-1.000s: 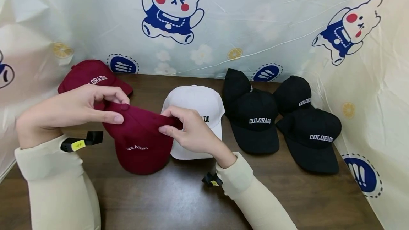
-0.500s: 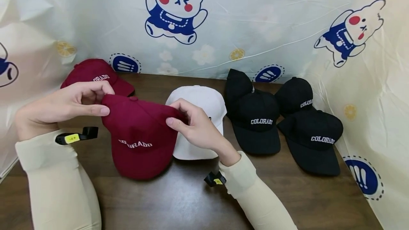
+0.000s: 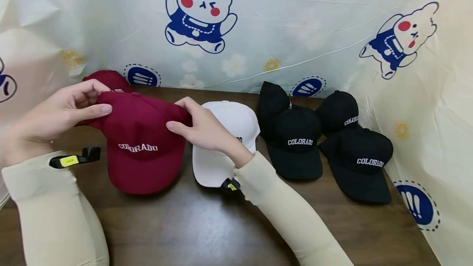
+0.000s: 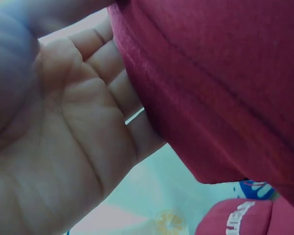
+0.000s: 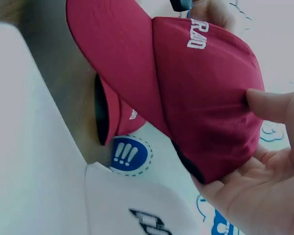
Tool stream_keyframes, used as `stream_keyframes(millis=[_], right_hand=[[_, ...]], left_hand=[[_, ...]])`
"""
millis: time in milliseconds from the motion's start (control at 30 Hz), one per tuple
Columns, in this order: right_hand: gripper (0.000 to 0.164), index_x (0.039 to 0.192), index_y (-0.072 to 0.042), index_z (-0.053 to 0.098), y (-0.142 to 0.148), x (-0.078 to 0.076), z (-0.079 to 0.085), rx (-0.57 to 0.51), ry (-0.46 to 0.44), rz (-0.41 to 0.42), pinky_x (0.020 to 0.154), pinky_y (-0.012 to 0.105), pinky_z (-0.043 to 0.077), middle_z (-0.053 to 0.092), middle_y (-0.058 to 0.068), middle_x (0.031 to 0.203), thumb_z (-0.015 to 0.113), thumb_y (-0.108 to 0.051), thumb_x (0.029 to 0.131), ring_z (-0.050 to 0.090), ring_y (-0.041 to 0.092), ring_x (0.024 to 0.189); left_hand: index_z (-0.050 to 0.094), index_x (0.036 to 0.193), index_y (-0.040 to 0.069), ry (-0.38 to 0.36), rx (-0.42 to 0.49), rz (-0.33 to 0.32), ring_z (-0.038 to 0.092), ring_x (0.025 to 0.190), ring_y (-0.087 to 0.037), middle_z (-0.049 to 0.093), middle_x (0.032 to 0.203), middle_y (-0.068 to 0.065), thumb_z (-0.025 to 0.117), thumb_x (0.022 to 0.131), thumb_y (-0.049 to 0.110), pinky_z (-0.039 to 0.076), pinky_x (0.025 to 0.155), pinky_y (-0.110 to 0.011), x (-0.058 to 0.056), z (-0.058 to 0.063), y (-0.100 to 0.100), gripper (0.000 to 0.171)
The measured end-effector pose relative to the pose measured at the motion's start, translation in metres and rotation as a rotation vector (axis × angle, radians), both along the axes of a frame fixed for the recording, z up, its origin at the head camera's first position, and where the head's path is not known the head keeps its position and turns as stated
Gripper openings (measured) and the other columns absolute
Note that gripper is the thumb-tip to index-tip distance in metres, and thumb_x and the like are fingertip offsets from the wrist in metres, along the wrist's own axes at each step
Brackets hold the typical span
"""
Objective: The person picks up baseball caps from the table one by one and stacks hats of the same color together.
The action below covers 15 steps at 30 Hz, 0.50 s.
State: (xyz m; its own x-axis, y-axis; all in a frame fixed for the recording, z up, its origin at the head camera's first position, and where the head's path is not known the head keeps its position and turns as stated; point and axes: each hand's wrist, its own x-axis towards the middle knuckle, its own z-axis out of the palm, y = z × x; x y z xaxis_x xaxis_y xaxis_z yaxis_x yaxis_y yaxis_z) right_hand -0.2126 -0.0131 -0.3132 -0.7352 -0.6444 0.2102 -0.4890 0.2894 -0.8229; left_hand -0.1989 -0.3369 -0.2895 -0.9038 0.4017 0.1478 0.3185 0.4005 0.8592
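Both hands hold a maroon baseball cap (image 3: 144, 130) lettered COLORADO, its brim toward the wearer of the camera. My left hand (image 3: 63, 112) pinches its left side, thumb on the outside and fingers behind the fabric. On the opposite side my right hand (image 3: 203, 128) pinches the crown, and in the right wrist view the thumb presses the cloth while the fingers (image 5: 235, 183) reach under the edge. Behind the held cap lies a second maroon cap (image 3: 109, 79), mostly covered. A white cap (image 3: 207, 167) sits to the right, partly behind my right hand.
Several black caps stand at the right: a front one (image 3: 299, 147), one behind it (image 3: 271, 99), another at the back (image 3: 340, 108) and one nearer the corner (image 3: 363, 163). A printed curtain (image 3: 258, 24) borders the brown wooden table (image 3: 184, 233) at back and sides.
The held maroon cap has swung its front and lettering toward the camera, then moved left and slightly back with both hands. It now covers more of the rear maroon cap.
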Motion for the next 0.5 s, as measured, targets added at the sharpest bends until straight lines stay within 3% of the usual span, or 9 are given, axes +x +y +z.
stream_keyframes(millis=[133, 300, 500], right_hand=[[0.031, 0.120, -0.019, 0.045, -0.017, -0.008, 0.000, 0.098, -0.012, -0.030, 0.078, 0.018, 0.044, 0.057, -0.010, 0.103, 0.059, -0.033, 0.096, 0.054, -0.001, 0.090], [0.031, 0.121, -0.018, 0.044, -0.040, -0.015, -0.004, 0.202, -0.051, -0.059, 0.077, 0.017, 0.042, 0.057, -0.009, 0.104, 0.058, -0.032, 0.096, 0.053, 0.000, 0.090], [0.030, 0.120, -0.015, 0.041, -0.057, -0.021, -0.013, 0.325, -0.046, -0.104, 0.074, 0.017, 0.041, 0.055, -0.005, 0.104, 0.055, -0.030, 0.098, 0.052, 0.004, 0.089]], left_hand=[[0.046, 0.122, -0.002, -0.027, -0.013, 0.054, 0.060, 0.080, -0.020, 0.063, 0.095, -0.010, 0.052, 0.095, -0.005, 0.051, 0.062, -0.026, -0.004, -0.008, -0.013, 0.028], [0.046, 0.120, -0.001, -0.056, -0.026, 0.066, 0.056, 0.073, -0.018, 0.061, 0.089, -0.007, 0.051, 0.095, -0.005, 0.045, 0.055, -0.029, -0.010, -0.022, -0.032, 0.026], [0.045, 0.120, 0.004, -0.126, -0.093, 0.075, 0.060, 0.082, -0.015, 0.062, 0.094, -0.005, 0.051, 0.098, 0.003, 0.051, 0.065, -0.026, -0.021, -0.038, -0.042, 0.023]])
